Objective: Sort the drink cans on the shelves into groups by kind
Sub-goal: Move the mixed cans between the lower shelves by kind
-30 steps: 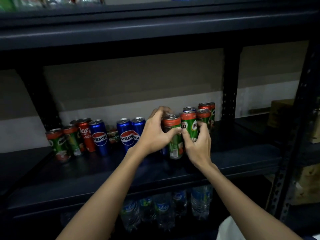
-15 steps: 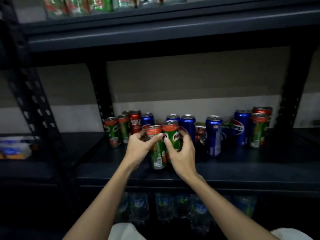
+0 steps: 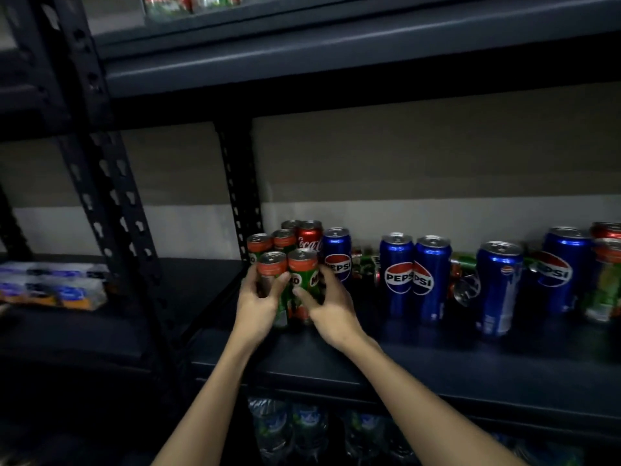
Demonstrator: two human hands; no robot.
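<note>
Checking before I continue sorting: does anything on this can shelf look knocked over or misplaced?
Yes. Cans lie toppled behind the upright Pepsi cans, and a red Coca-Cola can stands among the green Milo cans at the left.

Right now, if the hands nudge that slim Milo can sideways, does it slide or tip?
Probably tips: the Milo can is tall and narrow. Its smooth metal likely slides on the shelf. The right hand may steady it.

Both Milo cans have travelled left along the shelf [image 3: 437, 358]: the left hand [image 3: 258, 304] and right hand [image 3: 331, 312] now hold the left Milo can [image 3: 271, 269] and right Milo can [image 3: 302, 264] just in front of the Coca-Cola can [image 3: 309, 238], beside other Milo cans, well away from the Pepsi cans where they began.
</note>
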